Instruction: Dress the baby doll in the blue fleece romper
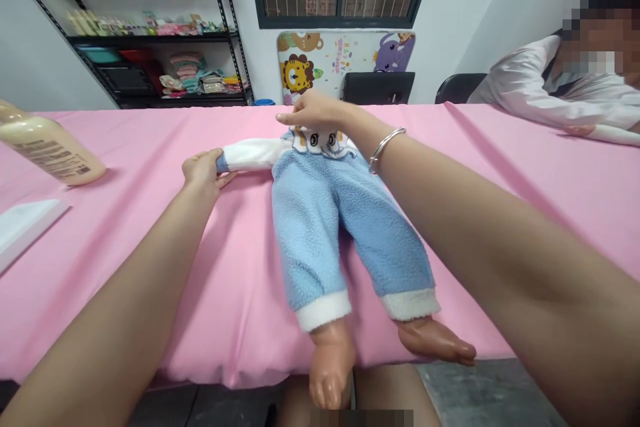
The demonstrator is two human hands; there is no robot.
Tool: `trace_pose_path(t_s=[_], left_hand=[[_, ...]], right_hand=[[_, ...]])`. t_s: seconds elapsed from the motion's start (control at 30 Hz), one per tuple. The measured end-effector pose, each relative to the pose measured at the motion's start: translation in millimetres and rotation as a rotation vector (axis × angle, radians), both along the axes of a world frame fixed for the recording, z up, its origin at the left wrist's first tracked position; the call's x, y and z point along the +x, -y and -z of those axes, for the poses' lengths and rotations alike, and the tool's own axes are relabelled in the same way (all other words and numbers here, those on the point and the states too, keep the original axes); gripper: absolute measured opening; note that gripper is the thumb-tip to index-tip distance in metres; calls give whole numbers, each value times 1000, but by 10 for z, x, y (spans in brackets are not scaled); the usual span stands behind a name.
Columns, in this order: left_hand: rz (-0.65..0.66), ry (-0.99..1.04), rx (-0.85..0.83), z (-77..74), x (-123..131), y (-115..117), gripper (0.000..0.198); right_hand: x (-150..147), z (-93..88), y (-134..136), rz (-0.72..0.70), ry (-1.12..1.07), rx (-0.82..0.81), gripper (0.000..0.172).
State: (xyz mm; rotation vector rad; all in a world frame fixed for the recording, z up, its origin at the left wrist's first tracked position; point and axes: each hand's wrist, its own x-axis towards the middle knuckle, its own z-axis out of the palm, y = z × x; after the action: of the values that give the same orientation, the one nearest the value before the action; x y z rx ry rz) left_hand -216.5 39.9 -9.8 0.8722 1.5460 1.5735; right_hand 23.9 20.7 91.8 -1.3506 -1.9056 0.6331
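A baby doll (310,240) lies on its back on the pink-covered table, its bare feet at the near edge. It wears fluffy light-blue trousers with white cuffs and a white top with a printed face. My left hand (201,172) is closed around the blue cuff of the white sleeve (255,154), which is stretched out to the left. Over the doll's upper chest is my right hand (315,111), its fingers curled and thumb pointing left; whatever they grip is hidden. The doll's head does not show, and my right forearm covers its other arm.
On the left, a cream lotion bottle (55,147) and a white flat object (30,230) rest on the pink cloth (225,320). A person in a white sleeve (530,90) leans on the table at right. Behind are a black monitor (379,87) and shelves (155,40) with folded cloths.
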Motion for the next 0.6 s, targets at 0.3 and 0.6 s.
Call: trace_pose_path(t_s=[0.3, 0.6], left_hand=[[-100, -614, -98, 22, 94, 193, 19], [-26, -1127, 283, -205, 362, 465, 26]], right_hand=[[1019, 429, 32, 24, -279, -286, 22], [1307, 1290, 332, 80, -477, -205, 39]])
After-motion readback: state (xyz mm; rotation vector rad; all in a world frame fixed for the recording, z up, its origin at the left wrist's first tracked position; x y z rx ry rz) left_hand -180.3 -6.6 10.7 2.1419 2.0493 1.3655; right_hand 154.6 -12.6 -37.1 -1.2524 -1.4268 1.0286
